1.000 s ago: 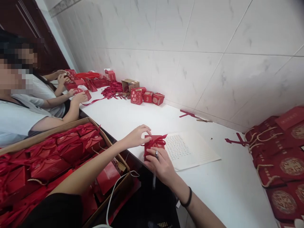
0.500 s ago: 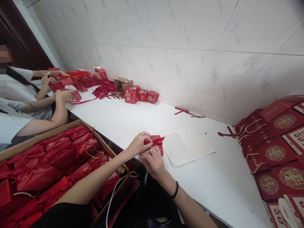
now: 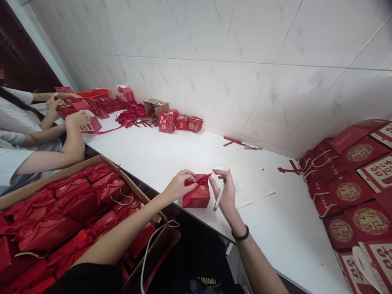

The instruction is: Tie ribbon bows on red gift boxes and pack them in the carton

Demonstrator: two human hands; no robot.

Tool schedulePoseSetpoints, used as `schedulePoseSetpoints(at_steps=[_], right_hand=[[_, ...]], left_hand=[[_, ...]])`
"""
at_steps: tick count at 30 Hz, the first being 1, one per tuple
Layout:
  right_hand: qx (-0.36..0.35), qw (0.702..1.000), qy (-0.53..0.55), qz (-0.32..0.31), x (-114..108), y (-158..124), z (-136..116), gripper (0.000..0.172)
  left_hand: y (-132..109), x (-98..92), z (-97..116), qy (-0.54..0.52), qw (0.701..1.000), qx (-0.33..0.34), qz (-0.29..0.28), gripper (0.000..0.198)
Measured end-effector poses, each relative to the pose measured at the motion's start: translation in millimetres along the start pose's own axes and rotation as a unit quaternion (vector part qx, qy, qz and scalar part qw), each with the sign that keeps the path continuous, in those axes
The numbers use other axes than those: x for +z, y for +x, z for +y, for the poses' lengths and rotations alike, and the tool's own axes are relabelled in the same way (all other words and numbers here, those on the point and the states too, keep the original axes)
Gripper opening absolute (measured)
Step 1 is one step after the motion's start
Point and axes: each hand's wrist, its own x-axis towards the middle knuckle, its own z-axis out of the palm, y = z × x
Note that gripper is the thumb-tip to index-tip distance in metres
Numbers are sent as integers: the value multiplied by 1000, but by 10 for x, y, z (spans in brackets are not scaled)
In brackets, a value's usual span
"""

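A small red gift box [image 3: 197, 198] stands at the table's near edge, with a dark red ribbon [image 3: 202, 178] tied across its top. My left hand [image 3: 179, 185] pinches the ribbon at the box's upper left. My right hand [image 3: 226, 194], with a black band at the wrist, is just right of the box and holds a pen [image 3: 221, 194] slanting across its palm. Its thumb and forefinger are near the ribbon's right end; whether they touch it I cannot tell. Handwritten paper sheets [image 3: 254, 188] lie behind that hand.
At my left a cardboard carton [image 3: 139, 192] holds several ribboned red boxes. Red gift bags [image 3: 349, 192] are stacked on the right. Along the wall lie small boxes [image 3: 181, 122], a ribbon heap [image 3: 131, 114] and ribbon strips [image 3: 232, 141]. Co-workers' arms [image 3: 72, 143] are at far left.
My right hand has moved right, off the front of the box, with the pen still in it. The box's front now shows fully. My left hand stays on the ribbon.
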Motion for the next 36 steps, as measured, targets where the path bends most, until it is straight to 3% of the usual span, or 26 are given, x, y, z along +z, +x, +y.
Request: schedulePoseSetpoints(at_steps=[2,4,15,19,25,36], right_hand=[[122,991,50,-31,-46,127,106,28],[178,975,115,-69,-44,186,175,34],[305,920,244,7,56,-99,169,43],[319,911,255,51,25,-217,91,48],[292,923,221,120,-68,-472,-80,50],[252,946,114,169,-174,-667,-229,50]], left_hand=[[2,-6,5,-5,1000,-4,-5,12],[11,-7,11,-7,1000,-8,-13,12],[80,3,-74,-13,998,56,-23,11],[114,28,-62,-26,996,77,-40,10],[143,147,18,-32,990,118,-71,9],[104,168,85,-24,976,171,-131,6]])
